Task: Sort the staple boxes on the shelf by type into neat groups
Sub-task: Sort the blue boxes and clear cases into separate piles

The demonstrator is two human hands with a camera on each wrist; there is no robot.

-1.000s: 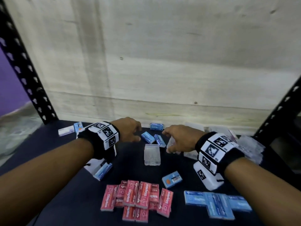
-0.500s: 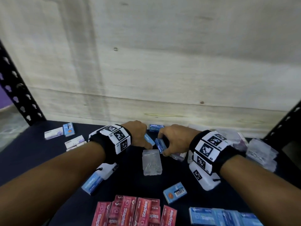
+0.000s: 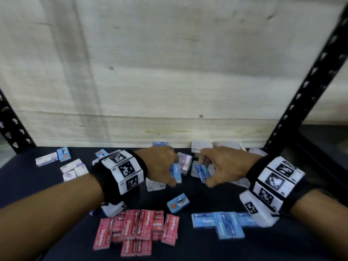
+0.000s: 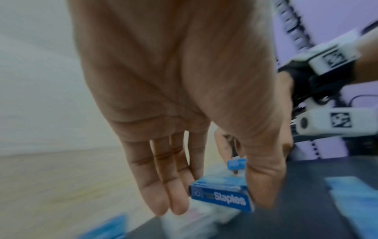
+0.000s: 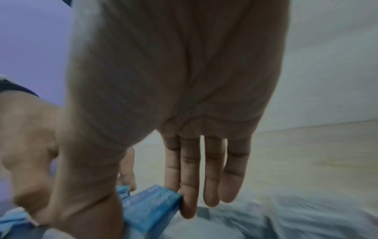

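My left hand (image 3: pixel 165 170) pinches a blue staple box (image 3: pixel 176 171) between thumb and fingers, just above the dark shelf (image 3: pixel 207 247); the left wrist view shows this blue staple box (image 4: pixel 222 196) with "Staples" printed on its side. My right hand (image 3: pixel 216 169) pinches a second blue staple box (image 3: pixel 202 172), seen in the right wrist view as a blue box (image 5: pixel 149 208) held between thumb and fingers. A red group (image 3: pixel 135 230) lies at the front centre. A blue group (image 3: pixel 220 223) lies at the front right.
A loose light-blue box with a barcode (image 3: pixel 178 202) lies mid-shelf. White and purple boxes (image 3: pixel 72 167) sit at the left, clear plastic boxes (image 3: pixel 202 146) along the back wall and under my hands. Black shelf uprights (image 3: pixel 308 85) stand at both sides.
Both hands closed on blue boxes near the back of the shelf and have lifted them slightly. The head view shifted, showing more of the right upright.
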